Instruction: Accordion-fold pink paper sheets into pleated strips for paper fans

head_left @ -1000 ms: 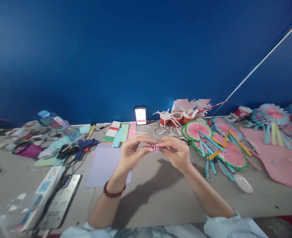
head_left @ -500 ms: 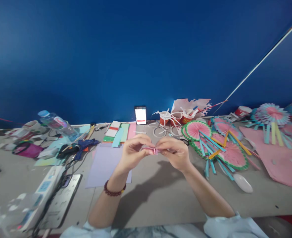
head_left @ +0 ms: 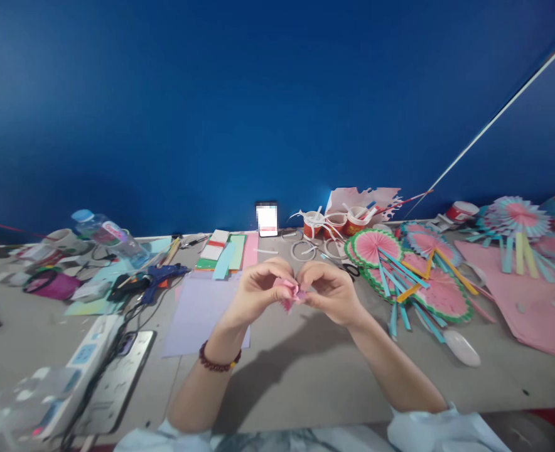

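A small folded pink paper piece (head_left: pixel 289 294) is pinched between both my hands above the middle of the grey table (head_left: pixel 306 370). My left hand (head_left: pixel 256 289), with a bead bracelet on its wrist, grips the piece's left side with curled fingers. My right hand (head_left: pixel 331 290) grips the right side, fingertips pressed together against those of the left. Most of the paper is hidden by my fingers. A lilac sheet (head_left: pixel 199 311) lies on the table just below my left hand.
Pink and green pleated paper fans with blue and yellow strips (head_left: pixel 409 276) lie to the right, beside a large pink sheet (head_left: pixel 532 307). Red cups (head_left: pixel 336 223), a phone (head_left: pixel 267 218) and coloured paper stacks (head_left: pixel 225 251) stand at the back. A glue gun (head_left: pixel 162 276), water bottle (head_left: pixel 110 237) and power strip (head_left: pixel 86 358) are on the left.
My hands have drawn closer together and dipped slightly, and the pink paper now bulges down between the fingertips. Nothing else on the table has moved.
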Action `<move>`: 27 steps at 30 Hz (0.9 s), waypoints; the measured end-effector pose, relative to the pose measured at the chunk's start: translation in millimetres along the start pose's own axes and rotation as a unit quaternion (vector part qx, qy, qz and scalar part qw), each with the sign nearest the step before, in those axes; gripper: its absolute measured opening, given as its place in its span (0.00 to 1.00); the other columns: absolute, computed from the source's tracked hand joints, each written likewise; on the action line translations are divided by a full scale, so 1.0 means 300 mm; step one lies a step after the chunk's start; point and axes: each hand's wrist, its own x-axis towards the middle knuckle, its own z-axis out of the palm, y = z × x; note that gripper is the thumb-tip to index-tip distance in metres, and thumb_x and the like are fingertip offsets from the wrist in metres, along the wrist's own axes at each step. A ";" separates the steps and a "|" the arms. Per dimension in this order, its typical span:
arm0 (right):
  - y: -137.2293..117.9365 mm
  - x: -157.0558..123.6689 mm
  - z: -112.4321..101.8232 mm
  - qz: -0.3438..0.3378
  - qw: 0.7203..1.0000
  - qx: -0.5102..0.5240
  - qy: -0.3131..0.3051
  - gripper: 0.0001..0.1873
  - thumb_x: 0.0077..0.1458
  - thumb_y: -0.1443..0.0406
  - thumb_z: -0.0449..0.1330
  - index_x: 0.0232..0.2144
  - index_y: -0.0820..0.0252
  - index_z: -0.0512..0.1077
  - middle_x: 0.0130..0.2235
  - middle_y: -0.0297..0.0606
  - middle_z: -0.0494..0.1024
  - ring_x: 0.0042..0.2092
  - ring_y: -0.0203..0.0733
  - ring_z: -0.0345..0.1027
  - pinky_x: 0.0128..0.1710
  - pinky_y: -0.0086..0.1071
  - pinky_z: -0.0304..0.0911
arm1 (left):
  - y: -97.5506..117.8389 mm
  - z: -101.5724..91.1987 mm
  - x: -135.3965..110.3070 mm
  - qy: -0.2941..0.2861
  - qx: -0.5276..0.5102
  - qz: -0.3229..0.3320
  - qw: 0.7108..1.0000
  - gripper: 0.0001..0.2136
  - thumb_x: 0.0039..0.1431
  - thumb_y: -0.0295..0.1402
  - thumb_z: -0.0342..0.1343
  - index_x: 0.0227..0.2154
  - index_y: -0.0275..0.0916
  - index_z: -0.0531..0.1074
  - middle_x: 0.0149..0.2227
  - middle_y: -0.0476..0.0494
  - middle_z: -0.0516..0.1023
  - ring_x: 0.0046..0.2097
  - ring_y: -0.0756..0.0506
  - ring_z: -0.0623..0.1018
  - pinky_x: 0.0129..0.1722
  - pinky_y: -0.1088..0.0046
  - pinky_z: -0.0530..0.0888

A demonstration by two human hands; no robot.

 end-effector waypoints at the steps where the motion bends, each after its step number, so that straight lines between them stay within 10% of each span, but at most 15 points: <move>1: -0.002 -0.001 0.000 0.005 1.000 0.006 -0.007 0.03 0.49 0.67 0.66 0.28 0.56 0.73 0.29 0.34 0.75 0.31 0.35 0.70 0.32 0.30 0.67 | -0.001 -0.001 0.000 -0.004 -0.007 -0.004 1.000 0.04 0.49 0.33 0.65 0.28 0.40 0.76 0.28 0.47 0.72 0.28 0.51 0.72 0.25 0.76 0.72; 27: -0.024 0.017 0.011 -0.042 0.998 -0.032 0.044 0.02 0.48 0.68 0.66 0.26 0.56 0.76 0.27 0.34 0.76 0.30 0.35 0.70 0.29 0.28 0.67 | 0.027 0.044 -0.018 0.072 0.203 0.124 0.969 0.02 0.54 0.26 0.60 0.30 0.39 0.75 0.29 0.46 0.72 0.34 0.49 0.73 0.34 0.72 0.70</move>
